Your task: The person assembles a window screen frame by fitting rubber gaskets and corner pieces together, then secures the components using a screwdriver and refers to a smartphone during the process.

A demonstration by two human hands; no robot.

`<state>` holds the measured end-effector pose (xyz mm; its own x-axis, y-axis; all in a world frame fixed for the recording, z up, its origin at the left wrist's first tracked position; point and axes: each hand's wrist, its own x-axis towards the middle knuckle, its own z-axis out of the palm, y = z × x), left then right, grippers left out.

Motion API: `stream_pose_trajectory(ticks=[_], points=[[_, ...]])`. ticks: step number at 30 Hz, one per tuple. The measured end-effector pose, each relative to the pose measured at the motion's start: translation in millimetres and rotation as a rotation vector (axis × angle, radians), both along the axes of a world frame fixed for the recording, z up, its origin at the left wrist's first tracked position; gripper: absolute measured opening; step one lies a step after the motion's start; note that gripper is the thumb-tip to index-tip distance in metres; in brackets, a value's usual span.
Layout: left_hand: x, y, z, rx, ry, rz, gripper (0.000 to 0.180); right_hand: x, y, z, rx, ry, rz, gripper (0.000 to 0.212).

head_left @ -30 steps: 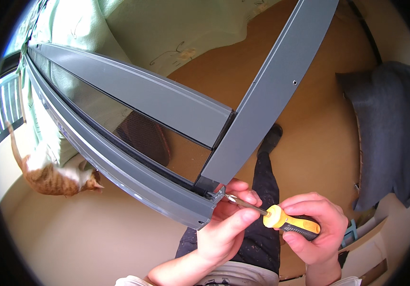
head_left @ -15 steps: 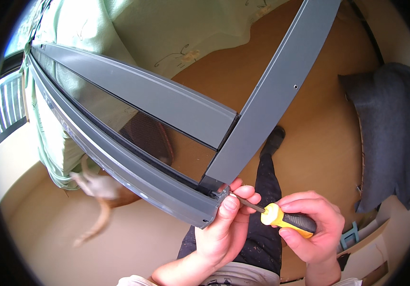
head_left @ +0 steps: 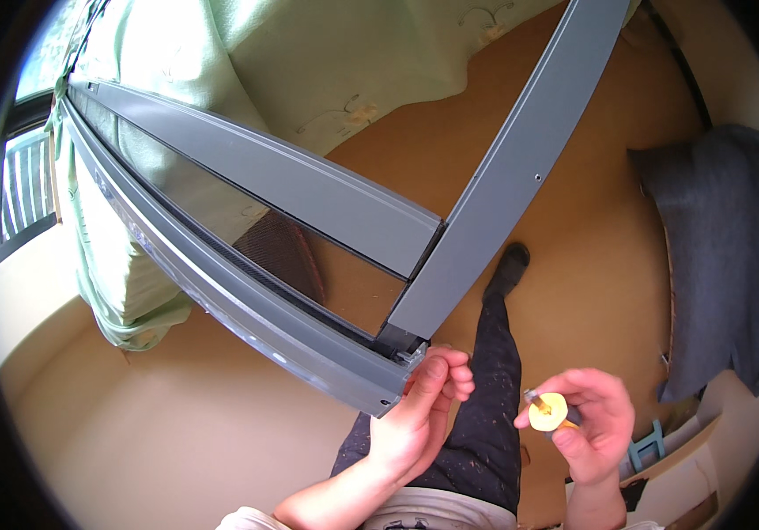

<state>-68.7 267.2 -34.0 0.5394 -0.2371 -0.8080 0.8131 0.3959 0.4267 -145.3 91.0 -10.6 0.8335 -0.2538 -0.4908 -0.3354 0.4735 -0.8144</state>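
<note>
A grey metal frame (head_left: 309,353) with dark mesh slants across from the upper left. Its near corner (head_left: 404,355) ends at my left hand (head_left: 419,411), whose fingers are curled against that end, thumb uppermost. Anything small inside those fingers is hidden. To the right and apart from the frame, my right hand (head_left: 600,420) grips a yellow and black screwdriver (head_left: 549,412). The screwdriver's shaft is tilted up toward me, its tip off the frame. A wide grey bar (head_left: 512,194) joins the corner and rises to the upper right; another grey bar (head_left: 273,177) meets it lower down.
Pale green cloth (head_left: 220,62) hangs at the back and left, beside a window (head_left: 26,181). Dark grey fabric (head_left: 724,256) lies at the right. My leg (head_left: 494,353) stretches over the brown floor, and a light blue plastic piece (head_left: 649,446) sits low right.
The screwdriver has come away from the corner, lower and to the right, and turned its tip upward. My left fingers have curled in. A blurred tan animal at the left has gone from view.
</note>
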Motion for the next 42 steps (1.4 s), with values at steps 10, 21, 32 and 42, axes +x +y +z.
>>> stream_pose_trajectory(ticks=[10,21,32,42], points=[[18.9,41.2,13.6,-0.016,0.165,-0.019,0.019,43.5,19.3,-20.6,0.086,-0.007,-0.078,0.025],[26.0,32.8,28.4,0.165,-0.261,0.030,0.064,114.2,36.9,-12.1,0.125,0.052,-0.150,0.034],[45.6,12.8,30.6,0.146,-0.264,-0.114,0.022,123.5,39.6,1.2,0.006,0.186,-0.065,0.024],[37.3,8.5,31.8,0.128,-0.178,-0.045,0.019,126.1,36.1,5.4,-0.006,0.205,-0.041,0.024]])
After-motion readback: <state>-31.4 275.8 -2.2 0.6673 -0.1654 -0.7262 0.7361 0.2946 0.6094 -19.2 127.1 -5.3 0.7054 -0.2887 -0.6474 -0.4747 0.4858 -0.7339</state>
